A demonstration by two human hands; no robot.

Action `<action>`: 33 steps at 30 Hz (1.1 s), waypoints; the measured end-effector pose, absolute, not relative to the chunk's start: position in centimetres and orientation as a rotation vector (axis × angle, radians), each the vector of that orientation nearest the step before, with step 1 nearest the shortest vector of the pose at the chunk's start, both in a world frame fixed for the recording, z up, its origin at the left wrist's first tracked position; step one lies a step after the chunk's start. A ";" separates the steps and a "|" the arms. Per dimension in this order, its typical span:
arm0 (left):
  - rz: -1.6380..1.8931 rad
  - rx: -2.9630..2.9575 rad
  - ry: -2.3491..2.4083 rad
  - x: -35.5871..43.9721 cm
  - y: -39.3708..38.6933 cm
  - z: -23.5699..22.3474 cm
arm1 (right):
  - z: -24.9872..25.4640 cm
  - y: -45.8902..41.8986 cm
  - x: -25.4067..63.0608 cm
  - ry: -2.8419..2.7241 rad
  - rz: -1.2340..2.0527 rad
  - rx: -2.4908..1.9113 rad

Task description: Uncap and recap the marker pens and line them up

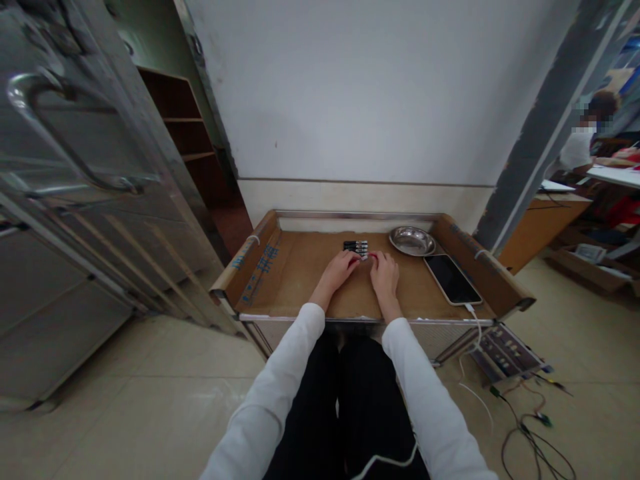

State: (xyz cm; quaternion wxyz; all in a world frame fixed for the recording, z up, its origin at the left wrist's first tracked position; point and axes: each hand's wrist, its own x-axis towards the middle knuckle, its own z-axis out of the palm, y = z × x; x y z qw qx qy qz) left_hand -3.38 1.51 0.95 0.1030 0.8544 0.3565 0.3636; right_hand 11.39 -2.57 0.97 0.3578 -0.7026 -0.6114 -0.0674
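Observation:
My left hand and my right hand are close together over the middle of the cardboard-covered cart top, with fingers bent inward and closed. Between the fingertips shows a small whitish piece with reddish bits at both sides. Its kind is too small to make out, and the fingers hide part of it. Just beyond the hands lies a neat row of several small black-and-silver cylinders that look like batteries, side by side.
A shiny metal bowl stands at the back right. Nearer lies a phone with a white cable hanging off the front edge. Rolled cardboard sides border the cart. On the floor at right are an electrical box and loose wires.

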 end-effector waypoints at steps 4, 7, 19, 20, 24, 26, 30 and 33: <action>1.114 2.511 1.100 -3.4 1.1 1.3 | 0.9 -2.5 11.3 -1.609 -0.185 -1.805; 1.118 2.513 1.120 -3.3 1.0 1.4 | 0.7 -2.4 11.3 -1.620 -0.187 -1.765; 1.203 2.482 1.211 -3.4 1.0 1.4 | 1.0 -2.3 11.0 -1.881 0.040 -1.280; 1.209 2.483 1.246 -3.4 1.0 1.4 | 1.0 -2.2 11.0 -1.869 0.040 -1.277; 1.262 2.468 1.584 -3.5 1.0 1.3 | 0.2 -1.7 11.1 -1.830 0.011 -1.328; 1.271 2.413 1.804 -3.6 1.1 1.0 | -0.2 -1.5 11.3 -1.816 -0.019 -1.406; 1.165 2.261 2.052 -4.0 1.6 0.1 | -0.9 -1.3 11.5 -1.794 -0.088 -1.567; 1.145 2.214 2.057 -4.0 2.0 -0.5 | -1.1 -1.3 11.5 -1.801 -0.125 -1.615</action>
